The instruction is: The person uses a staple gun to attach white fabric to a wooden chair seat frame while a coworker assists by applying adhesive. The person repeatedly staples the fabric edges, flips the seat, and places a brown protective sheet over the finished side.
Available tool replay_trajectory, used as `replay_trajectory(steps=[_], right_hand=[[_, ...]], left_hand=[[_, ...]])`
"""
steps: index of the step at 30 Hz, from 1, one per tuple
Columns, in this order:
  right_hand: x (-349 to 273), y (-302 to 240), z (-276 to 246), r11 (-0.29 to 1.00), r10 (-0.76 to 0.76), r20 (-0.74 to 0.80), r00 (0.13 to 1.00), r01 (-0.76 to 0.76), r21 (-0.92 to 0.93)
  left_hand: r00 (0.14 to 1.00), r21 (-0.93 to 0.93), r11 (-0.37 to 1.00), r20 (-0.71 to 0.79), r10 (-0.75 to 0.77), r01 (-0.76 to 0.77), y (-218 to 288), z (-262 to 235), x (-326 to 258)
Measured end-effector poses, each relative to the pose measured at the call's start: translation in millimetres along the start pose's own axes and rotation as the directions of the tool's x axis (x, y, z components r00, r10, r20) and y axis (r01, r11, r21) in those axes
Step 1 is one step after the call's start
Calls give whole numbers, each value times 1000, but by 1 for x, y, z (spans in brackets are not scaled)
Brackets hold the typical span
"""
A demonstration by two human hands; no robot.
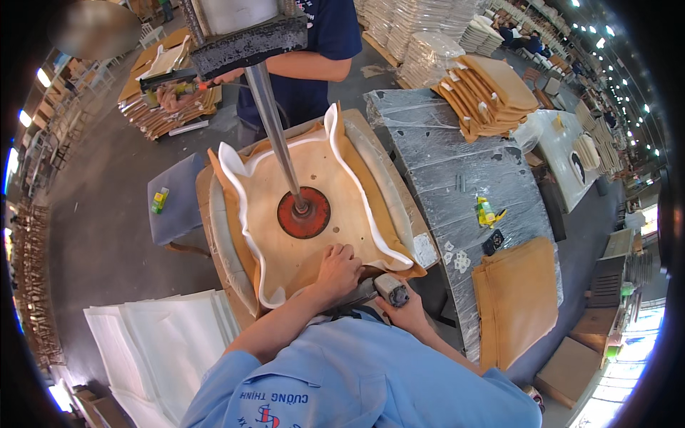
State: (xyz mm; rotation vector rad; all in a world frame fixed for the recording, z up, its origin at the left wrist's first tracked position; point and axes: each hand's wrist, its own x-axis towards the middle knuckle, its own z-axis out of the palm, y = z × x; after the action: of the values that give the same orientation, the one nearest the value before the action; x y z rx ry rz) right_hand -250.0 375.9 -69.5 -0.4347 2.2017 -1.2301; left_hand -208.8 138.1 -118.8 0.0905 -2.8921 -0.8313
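Left hand (338, 269) pressed flat-fisted on the near edge of a plywood seat board (314, 200), fingers curled down over a fold of tan cover fabric (303, 274), pinning it against the wood; right hand (399, 310) closed around a grey staple gun (389, 291), nose of the tool tucked in just beside the left hand at the board's near rim; exact contact point hidden behind the left wrist. Seat board lying face-up in the middle of a round work stand, ringed by white foam edging (239, 192) and tan fabric spilling outward on all sides; clamped at its centre by a red press disc (304, 212) on a slanted steel rod (275, 121). Beyond the board, another person in a dark blue shirt (314, 64), forearm stretched across toward a stack of tan pieces. To the right, a plastic-wrapped table (464, 185) with a folded tan cover (517, 299), a small yellow-green box (486, 212) and scattered white bits; to the lower left, a pile of white foam sheets (160, 342); a grey stool (177, 200) at left with a small green item on top.
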Motion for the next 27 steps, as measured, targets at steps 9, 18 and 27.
replay_trajectory(steps=[9,18,27], right_hand=[[29,-20,-20,969,240,121,963,-245,21],[75,-67,-9,921,352,239,905,-380,87],[96,-92,3,897,434,171,884,-409,-166]], left_hand=[[973,-163,985,-213,-90,55,-6,19,4],[947,-264,961,-279,-159,83,-13,28,3],[979,-122,986,-155,-129,110,-19,34,10]])
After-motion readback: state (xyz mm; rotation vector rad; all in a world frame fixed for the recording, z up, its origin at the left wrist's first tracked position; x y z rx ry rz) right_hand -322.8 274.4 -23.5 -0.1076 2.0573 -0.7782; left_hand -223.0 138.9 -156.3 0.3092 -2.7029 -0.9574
